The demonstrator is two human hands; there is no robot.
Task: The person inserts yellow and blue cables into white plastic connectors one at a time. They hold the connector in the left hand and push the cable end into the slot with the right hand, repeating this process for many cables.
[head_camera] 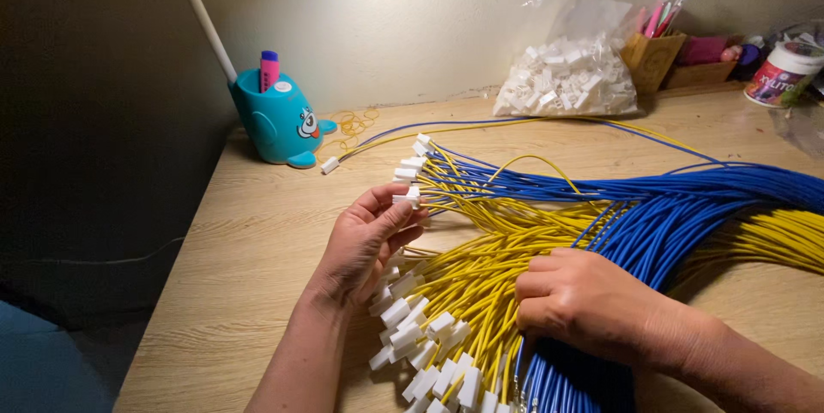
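A large bundle of yellow wires (481, 276) and blue wires (669, 207) lies across the wooden table (249, 258), many ends fitted with small white plastic connectors (429, 353). My left hand (365, 241) pinches a white connector (410, 197) on a wire end between thumb and fingers. My right hand (592, 301) rests curled on top of the bundle, gripping yellow and blue wires near the front. A further row of white connectors (414, 164) fans out just beyond my left hand.
A teal whale-shaped pen holder (279, 121) with a pink marker stands at the back left, yellow rubber bands (352, 125) beside it. A clear bag of white connectors (571, 78) leans on the wall. A cardboard pen box (652, 57) and white jar (783, 74) sit back right.
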